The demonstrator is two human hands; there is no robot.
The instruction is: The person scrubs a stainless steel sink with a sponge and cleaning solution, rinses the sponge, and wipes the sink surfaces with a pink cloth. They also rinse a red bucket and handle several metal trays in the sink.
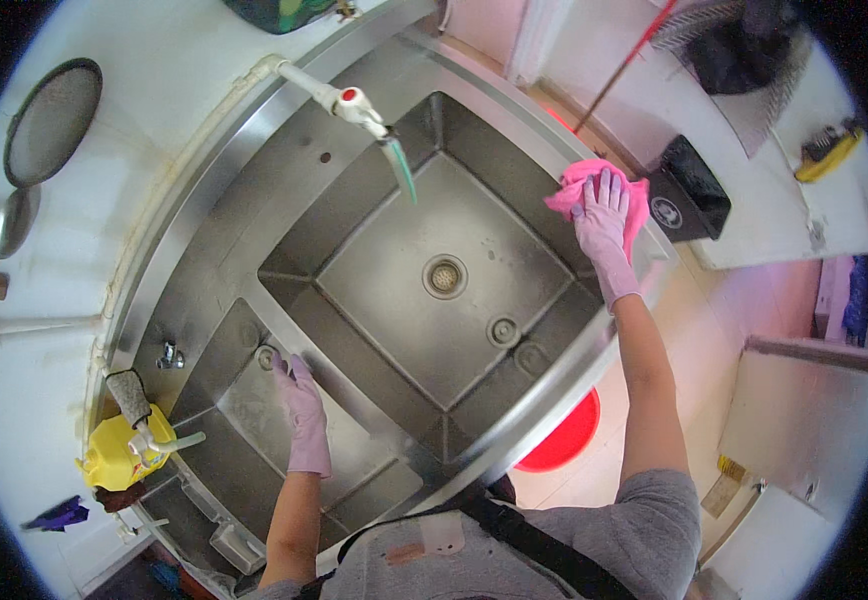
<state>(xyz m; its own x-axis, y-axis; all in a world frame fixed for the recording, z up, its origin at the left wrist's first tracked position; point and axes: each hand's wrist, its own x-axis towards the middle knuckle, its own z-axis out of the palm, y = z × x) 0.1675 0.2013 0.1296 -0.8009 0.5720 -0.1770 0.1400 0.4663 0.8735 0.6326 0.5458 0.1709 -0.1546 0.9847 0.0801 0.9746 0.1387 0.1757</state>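
A light purple rubber glove covers each of my hands. My right hand (603,225) presses a pink cloth (635,196) onto the outer corner rim of a stainless steel sink (445,206), palm down with the fingers stretched out. Holding nothing, my left hand (303,409) hangs over the smaller basin (254,405), close to the divider (333,379) between the two basins. A round drain strainer (445,277) sits in the floor of the large basin. Drops of water and a round stopper (504,331) are also visible there.
A white tap (355,105) with a green hose end reaches over the large basin. A yellow jug (125,446) stands by the smaller one. A black bin (689,191) is beyond the right corner, and a red basin (565,439) is on the floor below the front edge.
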